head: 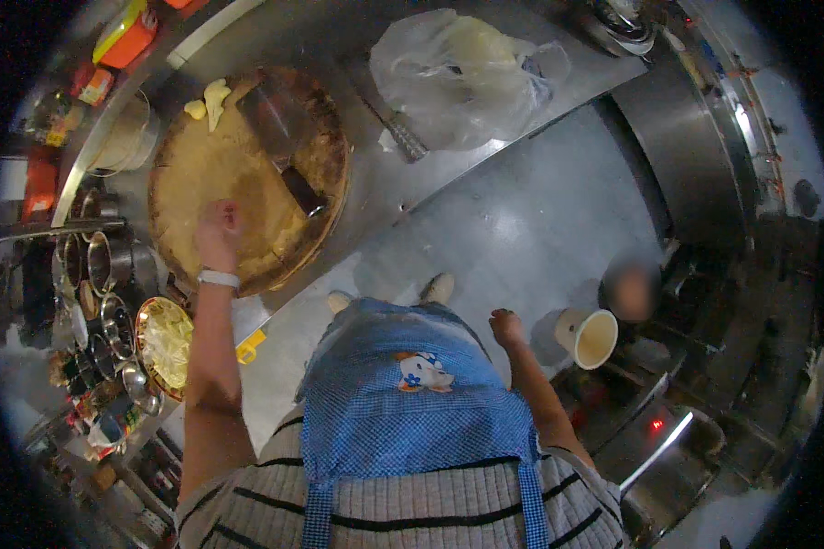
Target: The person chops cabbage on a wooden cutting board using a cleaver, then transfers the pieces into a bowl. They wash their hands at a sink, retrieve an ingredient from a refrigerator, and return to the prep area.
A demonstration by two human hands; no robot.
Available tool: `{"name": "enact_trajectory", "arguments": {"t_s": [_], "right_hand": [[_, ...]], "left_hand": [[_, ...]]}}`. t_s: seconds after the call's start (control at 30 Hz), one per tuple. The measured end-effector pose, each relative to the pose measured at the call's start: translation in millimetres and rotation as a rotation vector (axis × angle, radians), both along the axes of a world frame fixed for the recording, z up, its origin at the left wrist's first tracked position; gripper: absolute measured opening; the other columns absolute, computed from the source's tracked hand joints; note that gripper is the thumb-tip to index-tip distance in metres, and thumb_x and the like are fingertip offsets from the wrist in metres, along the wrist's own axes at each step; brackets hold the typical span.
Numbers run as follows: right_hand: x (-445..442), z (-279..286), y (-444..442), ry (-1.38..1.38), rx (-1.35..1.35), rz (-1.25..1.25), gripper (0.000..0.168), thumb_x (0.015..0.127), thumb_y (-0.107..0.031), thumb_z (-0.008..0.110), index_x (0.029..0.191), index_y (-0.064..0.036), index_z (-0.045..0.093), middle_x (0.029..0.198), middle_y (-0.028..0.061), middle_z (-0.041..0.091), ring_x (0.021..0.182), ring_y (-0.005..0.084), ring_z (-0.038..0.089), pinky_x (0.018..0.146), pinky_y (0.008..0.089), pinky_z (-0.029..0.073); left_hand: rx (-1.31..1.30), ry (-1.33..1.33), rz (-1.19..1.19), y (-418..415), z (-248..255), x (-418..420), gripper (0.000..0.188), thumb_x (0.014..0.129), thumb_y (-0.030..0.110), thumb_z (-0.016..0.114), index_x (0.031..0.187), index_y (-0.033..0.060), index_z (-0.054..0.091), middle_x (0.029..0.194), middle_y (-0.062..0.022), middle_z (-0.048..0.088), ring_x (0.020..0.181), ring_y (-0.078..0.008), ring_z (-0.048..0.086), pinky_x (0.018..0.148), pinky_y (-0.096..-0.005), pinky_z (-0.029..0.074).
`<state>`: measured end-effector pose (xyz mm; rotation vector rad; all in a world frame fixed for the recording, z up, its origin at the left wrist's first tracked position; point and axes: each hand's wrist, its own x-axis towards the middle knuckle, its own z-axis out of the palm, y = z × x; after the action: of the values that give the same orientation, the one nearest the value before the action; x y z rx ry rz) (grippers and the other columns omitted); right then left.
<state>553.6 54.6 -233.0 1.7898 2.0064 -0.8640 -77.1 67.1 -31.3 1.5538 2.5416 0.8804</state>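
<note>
My left hand is over the near left part of a round wooden chopping block; its fingers are blurred, and whether they touch the wood cannot be told. To the right on the block lies a cleaver with a dark handle, its handle end towards me. Two pale yellow pieces of food rest near the block's far left edge. My right hand hangs low at my right side over the floor, its fingers curled, and nothing is seen in it.
A clear plastic bag with pale contents and a knife-sharpening steel or similar tool lie on the metal counter. Metal pots and a yellow-filled basket stand at left. A pale bucket is at right.
</note>
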Motion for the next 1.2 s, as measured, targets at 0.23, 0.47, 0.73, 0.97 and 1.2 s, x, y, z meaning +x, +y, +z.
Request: {"name": "enact_trajectory", "arguments": {"t_s": [0.23, 0.47, 0.73, 0.97, 1.2], "right_hand": [[77.6, 9.9, 88.8, 0.278, 0.064, -0.115, 0.027, 0.087, -0.026, 0.058, 0.105, -0.008, 0.067, 0.106, 0.0158, 0.065, 0.097, 0.0352, 0.062, 0.084, 0.0424, 0.049], [206.0, 1.5, 104.1, 0.161, -0.017, -0.295, 0.026, 0.09, -0.024, 0.057, 0.106, -0.006, 0.065, 0.102, 0.0154, 0.066, 0.095, 0.0347, 0.063, 0.081, 0.042, 0.049], [250.3, 17.4, 156.3, 0.222, 0.282, -0.643, 0.029, 0.089, -0.027, 0.06, 0.11, -0.007, 0.064, 0.107, 0.017, 0.064, 0.099, 0.0358, 0.06, 0.085, 0.042, 0.048], [313.5, 5.6, 246.7, 0.316, -0.004, -0.553, 0.031, 0.086, -0.024, 0.064, 0.111, -0.005, 0.062, 0.107, 0.0176, 0.063, 0.096, 0.0338, 0.062, 0.086, 0.0411, 0.049], [457.5, 69.6, 282.3, 0.178, 0.171, -1.028, 0.03, 0.088, -0.024, 0.06, 0.109, -0.004, 0.064, 0.098, 0.0168, 0.067, 0.091, 0.0307, 0.065, 0.081, 0.0389, 0.051]], "left_hand": [[0.221, 0.097, -0.041, 48.6, 54.3, 70.5, 0.019, 0.08, 0.002, 0.061, 0.098, 0.0052, 0.065, 0.09, -0.0119, 0.067, 0.081, -0.0234, 0.066, 0.073, -0.0317, 0.052], [0.133, 0.325, 0.516, -63.2, 89.6, -15.9, 0.021, 0.083, 0.007, 0.058, 0.104, 0.0063, 0.065, 0.09, -0.012, 0.067, 0.082, -0.0249, 0.066, 0.075, -0.0338, 0.052], [-0.717, 0.094, 0.486, -82.8, -68.6, 191.0, 0.023, 0.084, 0.013, 0.057, 0.105, 0.007, 0.064, 0.093, -0.0127, 0.067, 0.081, -0.0242, 0.066, 0.074, -0.035, 0.052], [-1.161, -0.322, -0.21, 161.0, -164.8, 381.4, 0.025, 0.084, 0.017, 0.057, 0.106, 0.0076, 0.064, 0.095, -0.0133, 0.067, 0.081, -0.0235, 0.066, 0.074, -0.0362, 0.052], [-1.152, -0.234, -0.629, 500.5, -196.2, 574.7, 0.028, 0.084, 0.022, 0.056, 0.107, 0.0082, 0.064, 0.098, -0.014, 0.067, 0.08, -0.0229, 0.066, 0.074, -0.0373, 0.052]]}}
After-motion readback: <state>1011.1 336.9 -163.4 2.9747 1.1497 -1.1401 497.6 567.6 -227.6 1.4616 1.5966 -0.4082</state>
